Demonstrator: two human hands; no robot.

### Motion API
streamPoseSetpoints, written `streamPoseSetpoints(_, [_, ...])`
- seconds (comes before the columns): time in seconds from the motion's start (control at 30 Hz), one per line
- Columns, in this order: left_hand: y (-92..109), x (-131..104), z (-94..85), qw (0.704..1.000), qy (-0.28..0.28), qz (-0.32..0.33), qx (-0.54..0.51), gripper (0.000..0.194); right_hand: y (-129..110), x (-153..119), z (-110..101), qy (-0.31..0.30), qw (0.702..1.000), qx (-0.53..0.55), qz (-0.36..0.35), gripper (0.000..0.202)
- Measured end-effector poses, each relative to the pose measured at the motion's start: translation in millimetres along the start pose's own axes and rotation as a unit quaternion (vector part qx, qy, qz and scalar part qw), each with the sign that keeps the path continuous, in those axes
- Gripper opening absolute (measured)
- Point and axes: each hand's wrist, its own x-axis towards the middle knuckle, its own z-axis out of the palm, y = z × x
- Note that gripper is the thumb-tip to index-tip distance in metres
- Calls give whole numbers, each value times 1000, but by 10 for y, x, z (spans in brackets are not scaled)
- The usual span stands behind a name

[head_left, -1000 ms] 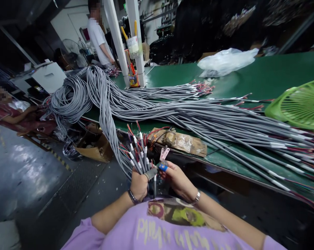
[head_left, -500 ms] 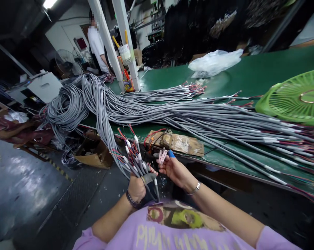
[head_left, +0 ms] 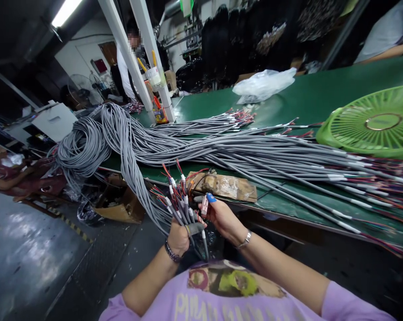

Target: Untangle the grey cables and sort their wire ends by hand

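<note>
Your left hand (head_left: 179,237) is closed around a bundle of grey cables (head_left: 178,215), just short of the table's near edge, with the white-banded ends and coloured wires fanning upward. Your right hand (head_left: 223,218) pinches a pale pink clip (head_left: 204,207) between thumb and fingers, just beside those ends; a blue cover (head_left: 211,197) wraps one digit. Right beyond your hands, a wooden board (head_left: 233,188) lies along the edge of the green table (head_left: 324,82), between your right hand and the cable pile (head_left: 228,149), with thin red wire at its left end. The pile takes up much of the table in front of you, its white-banded ends running off to the right near a green fan (head_left: 381,120). Behind it lies a clear plastic bag (head_left: 264,86). Two white posts (head_left: 139,84) stand at the back left, a cup (head_left: 153,79) of yellow-handled tools fixed to one, and they partly hide a person in white (head_left: 122,67). To your left, a big loop of cable (head_left: 83,142) sits near a person in red (head_left: 21,176), and an open cardboard box (head_left: 121,211) is below the table's edge.
</note>
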Motion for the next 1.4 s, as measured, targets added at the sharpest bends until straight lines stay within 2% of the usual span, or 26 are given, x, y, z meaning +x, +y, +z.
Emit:
streamPoseSetpoints(0.37, [-19,-48,-41,999,-14,18,33,23,-2,-43,-85,-27,998,30,42,37])
streamPoseSetpoints(0.6, [-94,-170,-186,1000,1,8,3,21,22,-163,-293,25,997,25,73,31])
streamPoseSetpoints(0.67, [-103,-189,-191,1000,13,6,6,19,57,-250,-348,-5,997,2,82,29])
streamPoseSetpoints(0.83, [-125,-202,-116,999,51,-1,6,16,135,-538,-356,-186,970,-114,109,35])
streamPoseSetpoints(1.0, [-150,-256,-50,998,57,4,-1,14,204,-692,-294,-198,963,-168,72,33])
streamPoseSetpoints(1.13, [-138,-332,-64,998,64,2,11,18,270,-744,-292,-225,951,-206,58,35])
streamPoseSetpoints(1.2, [-124,-364,-98,998,67,-1,19,22,292,-742,-326,-212,946,-243,25,36])
streamPoseSetpoints(1.3, [-98,-396,-176,997,76,-6,23,23,284,-697,-480,-145,934,-325,-40,37])
streamPoseSetpoints(1.37, [-83,-409,-234,997,78,-10,11,21,247,-667,-662,-79,906,-411,-67,40])
streamPoseSetpoints(1.4, [-77,-415,-259,997,78,-14,-1,21,220,-664,-768,-49,880,-468,-70,41])
